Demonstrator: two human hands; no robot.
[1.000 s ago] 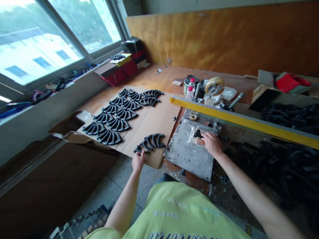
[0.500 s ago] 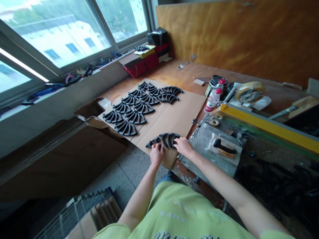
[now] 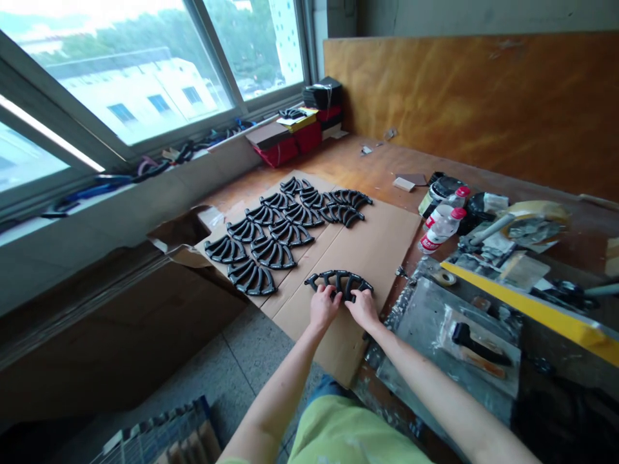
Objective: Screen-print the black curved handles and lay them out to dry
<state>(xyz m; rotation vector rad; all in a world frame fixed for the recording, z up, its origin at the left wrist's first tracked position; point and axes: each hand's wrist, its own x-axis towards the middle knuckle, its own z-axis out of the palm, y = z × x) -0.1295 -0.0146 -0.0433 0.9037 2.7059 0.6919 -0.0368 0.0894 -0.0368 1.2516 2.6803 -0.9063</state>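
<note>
Both hands rest on a fan-shaped set of black curved parts [image 3: 339, 281] lying on a brown cardboard sheet [image 3: 382, 241]. My left hand [image 3: 323, 305] grips the set's lower left side. My right hand [image 3: 363, 308] holds its lower right side, fingers curled over the pieces. Farther back on the same cardboard lie several more black fan-shaped sets [image 3: 271, 233] in rows.
A grey metal plate [image 3: 425, 322] with a black-handled tool [image 3: 471, 341] lies to the right. Behind it run a yellow bar [image 3: 532, 308], plastic bottles [image 3: 442, 225], a tape roll [image 3: 532, 216] and clutter. Red boxes [image 3: 290, 138] stand by the window. A wire rack [image 3: 159, 438] sits on the floor.
My right hand left the metal plate and came over to the black set. Both hands now hold the set, which sits farther onto the cardboard. The view has swung left.
</note>
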